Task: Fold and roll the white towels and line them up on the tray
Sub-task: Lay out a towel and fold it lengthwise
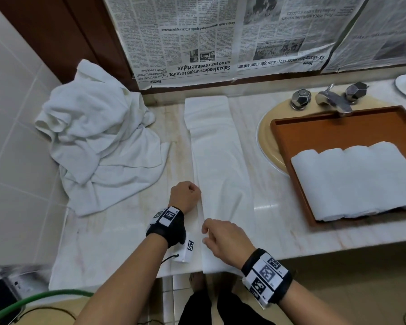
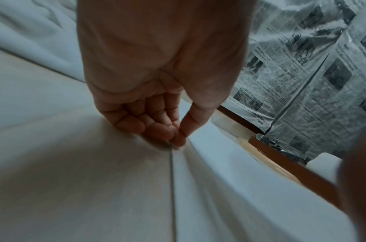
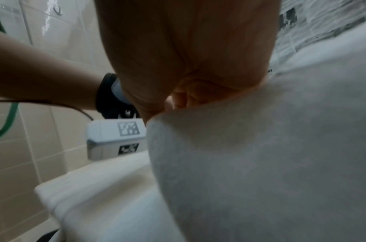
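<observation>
Folding stage looks done on the current piece: long white towel strip [image 1: 217,170] is lying flat along the pale marble worktop [image 1: 117,235], near end hanging just over the front edge, far end by the newspaper-covered wall [image 1: 220,36]. No roll started yet, as far as I can judge.

Hands:
- left hand [image 1: 185,195] is sitting at the strip's left edge, fingers curled down, thumb and fingertips [image 2: 175,135] pinching that edge against the worktop.
- right hand [image 1: 225,240] is gripping the near end of the strip, fingers curled round the cloth; right wrist view shows the fabric bunched up into the palm.

Progress:
- brown wooden tray [image 1: 338,130] is resting over the beige sink basin [image 1: 265,141]; it's carrying rolled white towels [image 1: 356,179] side by side, touching. I'm counting four, though the right-most is running out of view, so could be more.
- heap of crumpled white towels [image 1: 96,141] is still waiting on the left of the worktop. Count inside the heap: cannot tell, looks like several.

Count summary: one strip in hand, four rolls visible, one tray, one heap. Roughly past the midpoint, my guess. Next is rolling this strip from the near end and parking it beside the row.
</observation>
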A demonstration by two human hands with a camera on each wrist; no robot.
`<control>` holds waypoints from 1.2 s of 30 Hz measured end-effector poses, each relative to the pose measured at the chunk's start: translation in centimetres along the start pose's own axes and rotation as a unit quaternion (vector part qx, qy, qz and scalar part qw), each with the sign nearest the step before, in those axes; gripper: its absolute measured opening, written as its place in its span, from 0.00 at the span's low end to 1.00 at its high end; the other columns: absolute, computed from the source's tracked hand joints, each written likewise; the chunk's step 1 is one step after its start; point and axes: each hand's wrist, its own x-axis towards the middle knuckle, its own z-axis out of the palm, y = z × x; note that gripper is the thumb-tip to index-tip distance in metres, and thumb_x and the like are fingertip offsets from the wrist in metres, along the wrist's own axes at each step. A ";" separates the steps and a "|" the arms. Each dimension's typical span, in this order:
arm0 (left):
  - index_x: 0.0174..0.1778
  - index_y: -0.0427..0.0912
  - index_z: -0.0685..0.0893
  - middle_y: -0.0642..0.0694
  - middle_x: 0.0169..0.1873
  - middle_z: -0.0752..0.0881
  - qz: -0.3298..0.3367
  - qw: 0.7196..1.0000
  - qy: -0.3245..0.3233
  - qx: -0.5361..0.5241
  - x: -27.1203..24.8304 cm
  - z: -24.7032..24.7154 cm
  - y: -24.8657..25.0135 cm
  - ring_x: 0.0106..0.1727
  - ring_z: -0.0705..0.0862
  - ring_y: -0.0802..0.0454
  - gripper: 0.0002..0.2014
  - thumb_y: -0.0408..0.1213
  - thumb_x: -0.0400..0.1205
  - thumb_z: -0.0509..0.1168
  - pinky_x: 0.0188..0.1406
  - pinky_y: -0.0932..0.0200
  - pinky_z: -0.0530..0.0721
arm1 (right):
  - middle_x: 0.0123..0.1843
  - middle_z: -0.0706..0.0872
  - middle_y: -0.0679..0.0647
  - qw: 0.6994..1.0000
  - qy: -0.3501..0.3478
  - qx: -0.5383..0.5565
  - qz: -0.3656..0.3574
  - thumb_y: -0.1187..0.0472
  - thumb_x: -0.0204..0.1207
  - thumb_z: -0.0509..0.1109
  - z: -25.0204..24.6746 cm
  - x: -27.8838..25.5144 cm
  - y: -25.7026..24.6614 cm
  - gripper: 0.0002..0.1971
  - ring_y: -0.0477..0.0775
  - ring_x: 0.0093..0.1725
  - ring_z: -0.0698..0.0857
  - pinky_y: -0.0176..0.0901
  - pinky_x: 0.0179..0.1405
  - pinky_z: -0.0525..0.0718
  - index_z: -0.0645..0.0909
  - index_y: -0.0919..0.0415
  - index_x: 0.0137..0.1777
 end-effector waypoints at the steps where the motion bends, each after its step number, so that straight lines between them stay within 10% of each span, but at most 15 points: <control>1: 0.43 0.36 0.88 0.44 0.38 0.90 -0.001 1.000 0.004 -0.001 0.0 0.1 0.1 0.45 0.86 0.46 0.11 0.39 0.82 0.63 0.38 0.62 0.77 | 0.49 0.84 0.49 1.000 -0.009 0.001 0.005 0.53 0.83 0.64 0.4 -0.1 0.2 0.11 0.54 0.48 0.82 0.50 0.47 0.80 0.74 0.52 0.63; 9: 0.40 0.41 0.79 0.44 0.41 0.85 -0.026 0.996 0.033 0.078 0.0 1.6 0.9 0.44 0.84 0.44 0.20 0.57 0.79 0.66 0.39 0.55 0.78 | 0.44 0.83 0.51 0.995 -0.080 0.049 -0.026 0.62 0.77 0.64 2.3 -0.3 0.0 0.08 0.52 0.43 0.77 0.49 0.47 0.80 0.77 0.56 0.56; 17: 0.36 0.43 0.83 0.47 0.37 0.87 -0.022 0.999 0.014 0.029 0.0 1.0 0.5 0.44 0.85 0.46 0.12 0.45 0.81 0.66 0.40 0.58 0.78 | 0.48 0.86 0.49 0.993 -0.110 0.042 0.011 0.53 0.77 0.67 2.2 -0.6 0.8 0.12 0.53 0.47 0.83 0.47 0.46 0.81 0.75 0.51 0.59; 23: 0.34 0.41 0.85 0.45 0.37 0.89 -0.013 0.998 -0.029 0.058 0.2 0.2 -0.6 0.43 0.86 0.43 0.15 0.42 0.83 0.61 0.48 0.52 0.84 | 0.46 0.85 0.45 0.983 0.148 0.108 0.018 0.54 0.81 0.68 -3.2 2.4 5.0 0.06 0.46 0.46 0.83 0.47 0.50 0.83 0.82 0.54 0.54; 29: 0.52 0.38 0.78 0.43 0.47 0.82 -0.004 0.991 0.063 0.116 -0.1 0.4 0.9 0.46 0.80 0.43 0.07 0.35 0.85 0.56 0.41 0.52 0.77 | 0.74 0.79 0.54 0.984 0.157 -0.082 0.013 0.51 0.83 0.56 -5.6 8.0 10.2 0.23 0.58 0.73 0.77 0.55 0.67 0.76 0.77 0.58 0.73; 32: 0.68 0.40 0.76 0.42 0.68 0.75 0.117 0.979 0.119 0.118 0.4 1.7 1.4 0.64 0.77 0.40 0.15 0.36 0.86 0.56 0.56 0.44 0.78 | 0.86 0.63 0.50 0.986 0.059 -0.154 0.024 0.42 0.80 0.37 -4.9 9.6 10.5 0.35 0.56 0.85 0.61 0.60 0.80 0.63 0.63 0.54 0.84; 36: 0.88 0.57 0.49 0.60 0.87 0.46 0.148 0.956 0.013 0.253 1.3 3.9 1.2 0.87 0.45 0.47 0.27 0.50 0.91 0.42 0.82 0.37 0.53 | 0.88 0.44 0.43 0.976 0.013 -0.214 0.031 0.41 0.77 0.24 -3.9 11.3 9.3 0.38 0.50 0.87 0.43 0.59 0.83 0.39 0.44 0.50 0.88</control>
